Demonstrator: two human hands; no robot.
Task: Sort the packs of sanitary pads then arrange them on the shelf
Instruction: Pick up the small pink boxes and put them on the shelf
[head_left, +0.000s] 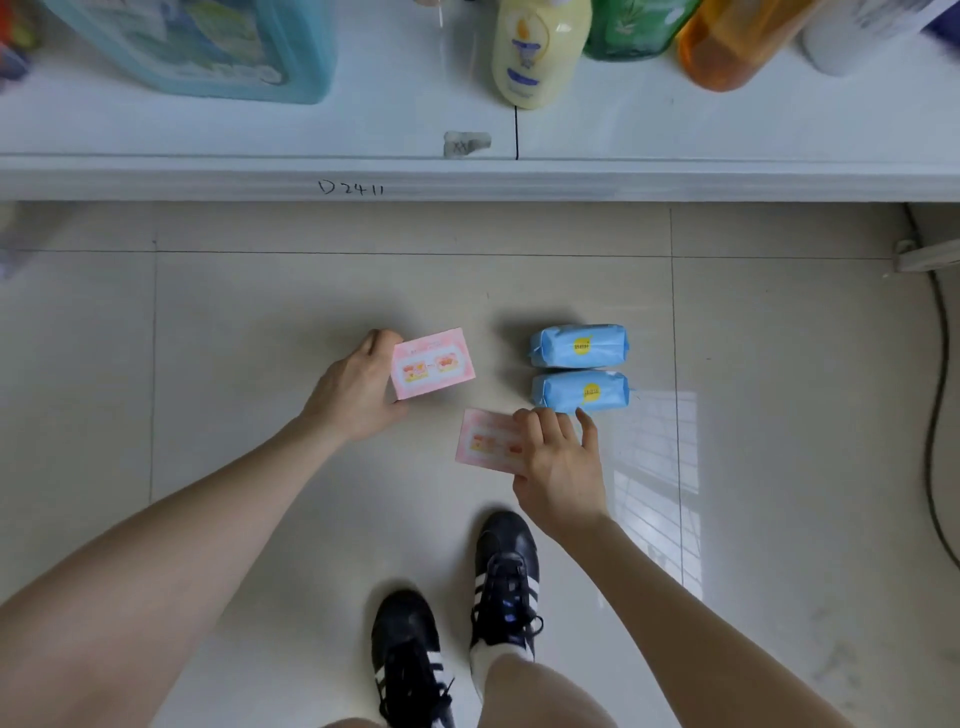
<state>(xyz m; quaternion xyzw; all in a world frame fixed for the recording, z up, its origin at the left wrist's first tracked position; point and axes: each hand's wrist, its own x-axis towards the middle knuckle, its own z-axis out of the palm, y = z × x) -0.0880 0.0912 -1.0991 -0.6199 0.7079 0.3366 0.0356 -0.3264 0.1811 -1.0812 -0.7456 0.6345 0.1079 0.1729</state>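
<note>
Your left hand (358, 389) has its fingers curled round the left end of the far pink pack (434, 364), forefinger on the far corner and thumb at the near one. Your right hand (558, 462) lies with fingers spread across the right end of the near pink pack (485, 441), its fingertips up against the near blue pack (582, 391); you cannot tell here whether the thumb is tucked under. The far blue pack (579, 345) lies just beyond its twin, side by side with it on the tiled floor (260, 322).

Expect all four to be light. The pink ones look flat and box-like, so pinch them by the short ends or long edges and they should keep their shape. The blue ones look like soft, puffy film wrap with crimped ends, likely slick and squashy: take them across the middle, not by the crimp.

The shelf (467, 176) runs across just beyond the packs, with a raised front lip to lift over. There is open board between the teal tub (208, 47) and the yellow bottle (537, 52), in front of both. Mind the cable (935, 415) out to the right and your shoes (504, 571) close behind the near pack
</note>
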